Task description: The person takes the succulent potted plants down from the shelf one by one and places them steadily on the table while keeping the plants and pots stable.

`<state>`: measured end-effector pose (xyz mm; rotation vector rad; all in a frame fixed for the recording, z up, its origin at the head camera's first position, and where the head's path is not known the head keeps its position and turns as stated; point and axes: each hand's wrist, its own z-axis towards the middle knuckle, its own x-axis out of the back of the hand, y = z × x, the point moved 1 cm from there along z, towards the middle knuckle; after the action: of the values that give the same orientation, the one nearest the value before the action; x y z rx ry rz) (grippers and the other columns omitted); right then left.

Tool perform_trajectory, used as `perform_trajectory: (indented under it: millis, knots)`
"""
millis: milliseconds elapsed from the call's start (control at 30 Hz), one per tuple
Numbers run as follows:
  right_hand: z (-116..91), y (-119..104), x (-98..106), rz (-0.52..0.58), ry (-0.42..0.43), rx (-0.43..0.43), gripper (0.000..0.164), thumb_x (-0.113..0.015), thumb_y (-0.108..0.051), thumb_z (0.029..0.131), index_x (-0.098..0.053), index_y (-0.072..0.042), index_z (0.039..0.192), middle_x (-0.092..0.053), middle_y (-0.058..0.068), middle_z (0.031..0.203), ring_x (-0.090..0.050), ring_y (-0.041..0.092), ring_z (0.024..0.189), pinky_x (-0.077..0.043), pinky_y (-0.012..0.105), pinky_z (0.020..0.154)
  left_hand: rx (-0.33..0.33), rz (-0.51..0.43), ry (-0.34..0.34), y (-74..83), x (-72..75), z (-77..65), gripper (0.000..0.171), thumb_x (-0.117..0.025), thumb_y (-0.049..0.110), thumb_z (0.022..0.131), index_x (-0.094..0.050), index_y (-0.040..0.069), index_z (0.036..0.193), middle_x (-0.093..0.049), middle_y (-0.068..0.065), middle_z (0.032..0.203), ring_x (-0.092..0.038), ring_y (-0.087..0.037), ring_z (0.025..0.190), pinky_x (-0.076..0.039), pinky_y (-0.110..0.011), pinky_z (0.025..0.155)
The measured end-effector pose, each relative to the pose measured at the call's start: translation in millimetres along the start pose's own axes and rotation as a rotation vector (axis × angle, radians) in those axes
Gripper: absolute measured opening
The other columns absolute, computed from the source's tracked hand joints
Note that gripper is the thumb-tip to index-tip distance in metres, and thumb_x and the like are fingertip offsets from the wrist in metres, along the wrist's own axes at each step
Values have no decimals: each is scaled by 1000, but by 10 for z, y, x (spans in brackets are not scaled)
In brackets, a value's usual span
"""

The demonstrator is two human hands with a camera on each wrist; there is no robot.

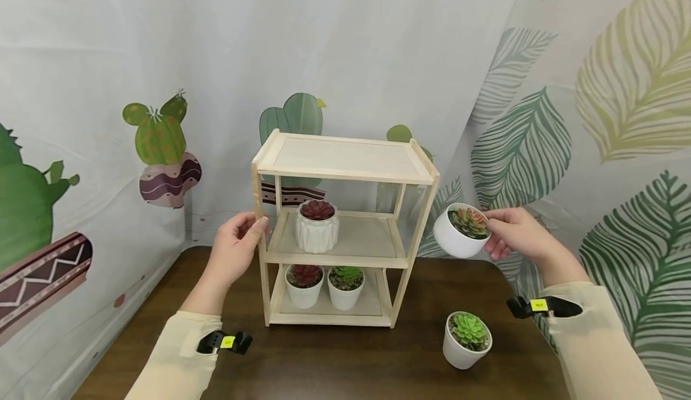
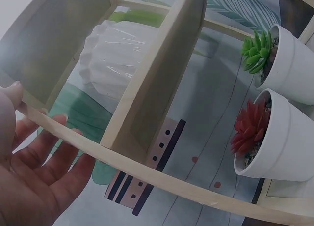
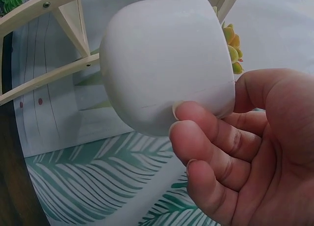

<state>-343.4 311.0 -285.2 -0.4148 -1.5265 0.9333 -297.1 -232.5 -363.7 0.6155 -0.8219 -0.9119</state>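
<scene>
A pale wooden three-tier shelf (image 1: 337, 262) stands on the table. My left hand (image 1: 237, 241) holds its left front post (image 2: 117, 159) between thumb and fingers. To the right of the shelf, my right hand (image 1: 515, 235) pinches the rim of a round white pot with a red-green succulent (image 1: 461, 230), held tilted above the table. In the right wrist view the pot's white side (image 3: 167, 64) faces the camera and mostly hides the plant. A ribbed white pot with a dark red succulent (image 1: 317, 227) sits on the middle tier, left of centre.
On the bottom tier are a red succulent pot (image 1: 305, 286) and a green succulent pot (image 1: 345, 287), side by side. Another green potted succulent (image 1: 466, 340) stands on the dark wooden table (image 1: 324, 364) at right front. A printed curtain (image 1: 378, 46) hangs behind.
</scene>
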Motion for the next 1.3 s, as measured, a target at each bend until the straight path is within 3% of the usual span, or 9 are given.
perform_trajectory:
  millis: [533,800,1300]
  knots:
    - [-156,42,8,34,35,10,49,-38,-17,108,-46,17,142,-71,14,71,-68,17,56,-60,40,56,6,43,25,1,-4,-10,33,-59,37,105,-72,6,104,-64,-7,83,-55,-10,70,-49,-24,63]
    - [-218,153,-27,77,47,16,49,-40,-18,109,-45,16,144,-71,9,69,-68,16,55,-59,37,53,8,39,16,-25,0,-5,34,-60,38,105,-72,6,109,-65,-7,85,-56,-10,71,-49,-24,63]
    - [-403,49,-64,89,74,20,47,-37,-15,108,-46,16,142,-71,9,68,-68,18,54,-59,39,52,19,61,12,0,4,-9,36,-60,37,105,-72,4,111,-65,-9,86,-56,-9,73,-48,-24,65]
